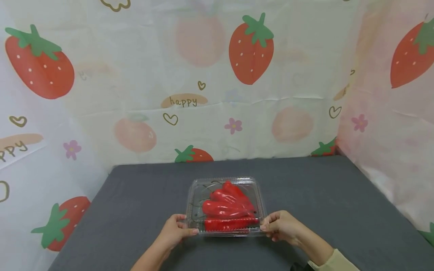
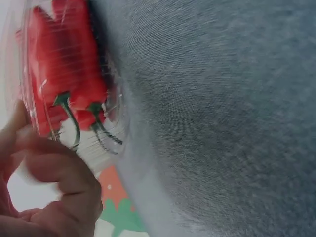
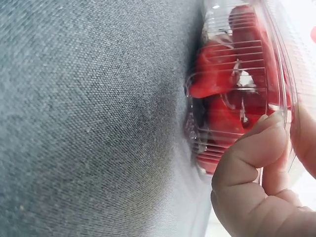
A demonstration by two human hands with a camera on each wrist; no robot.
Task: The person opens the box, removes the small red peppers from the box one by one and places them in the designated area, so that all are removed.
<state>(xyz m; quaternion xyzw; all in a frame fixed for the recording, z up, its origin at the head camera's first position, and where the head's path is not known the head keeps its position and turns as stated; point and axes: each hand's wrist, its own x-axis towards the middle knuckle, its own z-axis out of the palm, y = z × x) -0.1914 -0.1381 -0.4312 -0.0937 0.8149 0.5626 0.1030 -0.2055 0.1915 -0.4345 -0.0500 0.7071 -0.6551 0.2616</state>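
Nearest the head camera, at the lower edge: pale sleeve [image 1: 333, 262] on the right arm, dark item [image 1: 301, 267] beside it, cut off by the border. Beyond, the right hand [image 1: 283, 227] pinches the near right corner of a clear box [image 1: 220, 234], thumb and finger on the rim. Left hand [image 1: 174, 230] holds the near left corner, thumb on the upper side; its wrist view is blurred, so exact finger contact is unclear. Box sits low over the dark bench [image 1: 142, 195], roughly central; whether its base rests fully on the surface cannot be told. Red peppers [image 1: 227, 203] lie inside under the lid [image 1: 249, 184], stems mostly to the left, the nearest one lying crosswise along the front. Lid is down; whether it is latched cannot be told. Risks, judged: thin plastic would probably flex at the pinched corners, and uneven grip there could tilt the box and let the peppers slide to one side. Upward pull on the lid rim alone could pop an unlatched lid and leave the base behind. Squeezing harder might crease the wall; a loose pinch might slip off the smooth rim.
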